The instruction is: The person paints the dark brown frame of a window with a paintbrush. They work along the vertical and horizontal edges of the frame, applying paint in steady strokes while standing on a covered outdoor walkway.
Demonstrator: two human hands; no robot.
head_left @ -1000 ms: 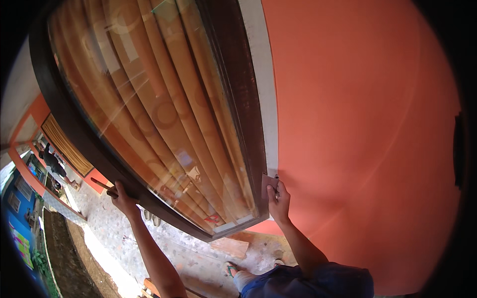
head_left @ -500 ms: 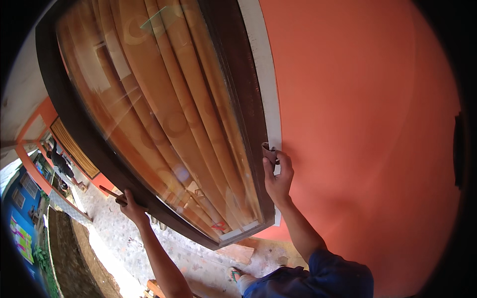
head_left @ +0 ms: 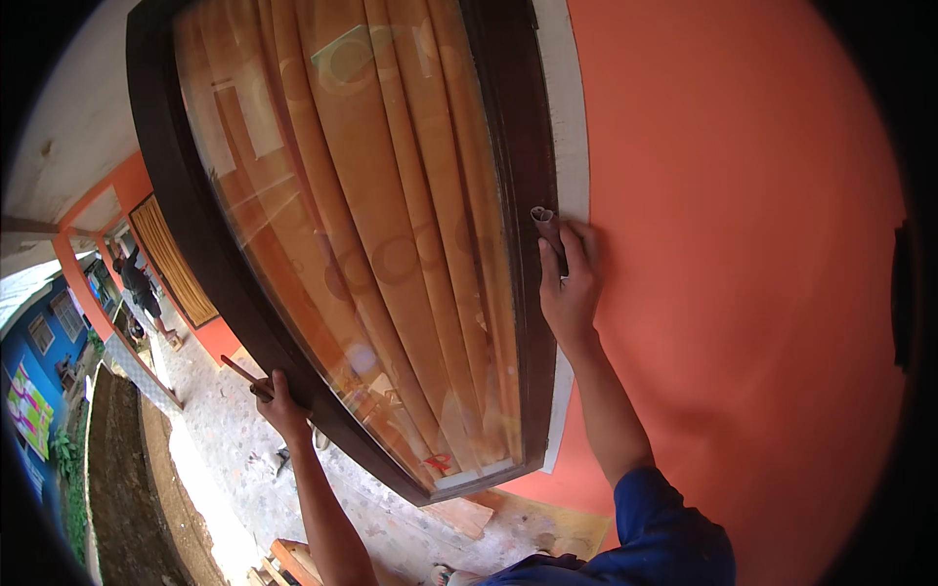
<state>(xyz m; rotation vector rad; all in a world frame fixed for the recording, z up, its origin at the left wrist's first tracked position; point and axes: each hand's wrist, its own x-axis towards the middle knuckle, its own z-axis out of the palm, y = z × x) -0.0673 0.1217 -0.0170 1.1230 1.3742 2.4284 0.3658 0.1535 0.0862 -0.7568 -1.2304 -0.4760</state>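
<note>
A dark brown window sash [head_left: 532,391] with a glass pane [head_left: 362,244] fills the upper middle; orange-brown curtain folds show through the glass. My right hand [head_left: 570,288] is closed around a rolled brown sheet that looks like sandpaper [head_left: 544,225]. It is at the sash's right side, by the pale strip along the wall. My left hand [head_left: 283,405] grips the sash's lower left edge, its fingers partly hidden. A thin brown stick-like piece [head_left: 241,371] juts out beside that hand; whether it is held or fixed to the sash, I cannot tell.
An orange wall [head_left: 733,244] rises on the right. Below are a speckled floor [head_left: 391,518], a flat board [head_left: 461,516] and wooden pieces [head_left: 293,559]. Far left, another person [head_left: 140,283] stands near a second window [head_left: 174,259], beyond a dirt strip [head_left: 127,488].
My right hand has slid upward along the sash's right side with the rolled sheet. My left hand keeps its place on the lower left edge. The whole view has shifted slightly.
</note>
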